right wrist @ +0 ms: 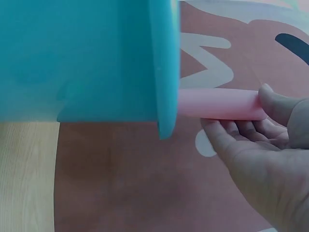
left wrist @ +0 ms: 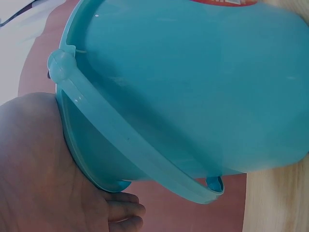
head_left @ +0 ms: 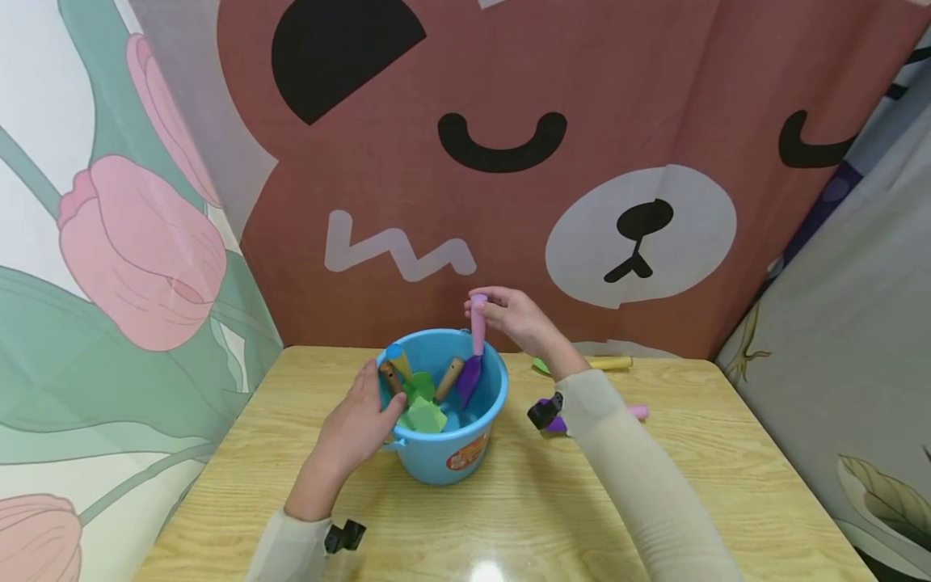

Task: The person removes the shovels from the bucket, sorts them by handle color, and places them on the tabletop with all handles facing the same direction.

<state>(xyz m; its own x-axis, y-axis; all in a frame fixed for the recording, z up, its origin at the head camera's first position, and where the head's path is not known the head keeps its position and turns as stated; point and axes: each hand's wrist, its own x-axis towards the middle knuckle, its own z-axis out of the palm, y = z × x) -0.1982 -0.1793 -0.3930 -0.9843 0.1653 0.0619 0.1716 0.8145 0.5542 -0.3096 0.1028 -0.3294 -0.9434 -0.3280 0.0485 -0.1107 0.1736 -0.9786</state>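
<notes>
A light blue bucket point(head_left: 436, 461) stands upright on the wooden table. Several toy tools lie inside it, among them green blades point(head_left: 424, 414), a brown handle point(head_left: 449, 380) and a yellow handle with a blue end point(head_left: 398, 358). My right hand point(head_left: 512, 315) pinches the pink handle point(right wrist: 219, 104) of a toy shovel, whose purple blade point(head_left: 469, 380) points down inside the bucket. At the bucket's left side my left hand point(head_left: 360, 420) rests on the rim, thumb over the edge and fingers fairly straight. The bucket's blue carrying handle point(left wrist: 130, 140) hangs down its outer wall.
Right of the bucket, another purple tool with a pink handle point(head_left: 638, 412) lies on the table point(head_left: 596, 509), partly hidden by my right sleeve. Behind it lies a green tool with a yellow handle point(head_left: 611, 363). A printed bear curtain point(head_left: 509, 210) hangs behind the table.
</notes>
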